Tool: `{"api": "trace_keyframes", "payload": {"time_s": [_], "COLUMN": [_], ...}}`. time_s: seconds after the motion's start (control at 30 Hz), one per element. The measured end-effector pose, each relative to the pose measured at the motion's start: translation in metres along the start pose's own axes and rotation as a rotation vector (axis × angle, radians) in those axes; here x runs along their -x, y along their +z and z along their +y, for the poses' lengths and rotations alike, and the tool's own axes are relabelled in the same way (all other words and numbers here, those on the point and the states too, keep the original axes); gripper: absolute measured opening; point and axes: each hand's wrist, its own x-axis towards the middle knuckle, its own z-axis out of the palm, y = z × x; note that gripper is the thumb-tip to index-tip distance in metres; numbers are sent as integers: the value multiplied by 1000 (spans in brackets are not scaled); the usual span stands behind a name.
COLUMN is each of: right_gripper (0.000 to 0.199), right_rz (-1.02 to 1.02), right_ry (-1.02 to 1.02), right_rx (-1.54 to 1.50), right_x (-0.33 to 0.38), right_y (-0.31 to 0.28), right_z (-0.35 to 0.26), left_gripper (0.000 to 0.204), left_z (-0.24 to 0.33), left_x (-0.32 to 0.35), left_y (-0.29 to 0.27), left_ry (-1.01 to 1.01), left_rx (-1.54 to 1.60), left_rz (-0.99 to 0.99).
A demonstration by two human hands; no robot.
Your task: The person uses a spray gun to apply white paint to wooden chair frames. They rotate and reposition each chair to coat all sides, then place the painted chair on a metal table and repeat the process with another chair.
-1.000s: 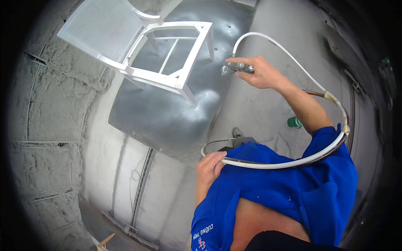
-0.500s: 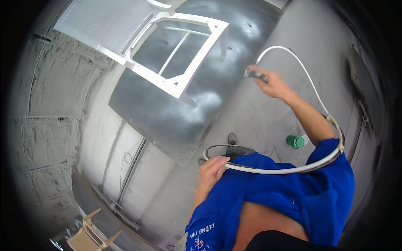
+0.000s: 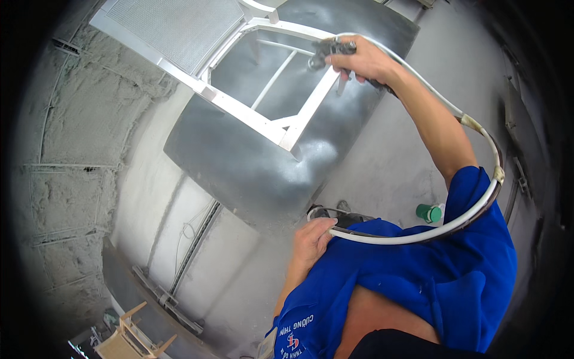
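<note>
In my right hand [image 3: 362,60] is a dark metal spray gun [image 3: 326,52], raised over the near right corner of a white chair frame [image 3: 239,113]. Its nozzle points left toward the chair's open seat. A white hose [image 3: 412,239] runs from the gun, loops round beside my right arm and crosses in front of my body. My left hand [image 3: 312,240] is closed round that hose at waist height. The chair, with its pale back panel [image 3: 185,36] at the far left, stands on a dark board [image 3: 239,173] dusted with white.
A green bottle [image 3: 428,212] stands on the grey floor right of my feet. Wooden chair parts [image 3: 128,341] show at the lower left, near a dark curved panel [image 3: 137,293]. Dusty panelled wall [image 3: 89,119] lines the left side.
My right hand has swung the spray gun left and away from me, from beside the board to over the chair's corner. My left hand still grips the hose. The view has shifted slightly.
</note>
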Motion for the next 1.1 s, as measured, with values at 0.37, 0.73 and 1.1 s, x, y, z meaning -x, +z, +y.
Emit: {"api": "trace_keyframes", "payload": {"time_s": [0.37,0.73,1.1], "right_gripper": [50,40,29], "right_rz": [211,-72,-782], "right_ry": [-386,-327,-693], "right_rx": [838,862,1158], "right_x": [-133,-263,-217], "right_y": [112,219,88], "right_z": [2,36,-116], "left_gripper": [36,36,49], "left_z": [-38,-82,-49], "left_x": [-10,38,-12], "left_y": [-80,-95,-74], "left_ry": [4,-222,194], "left_rx": [60,113,438], "left_rz": [-20,117,-53]}}
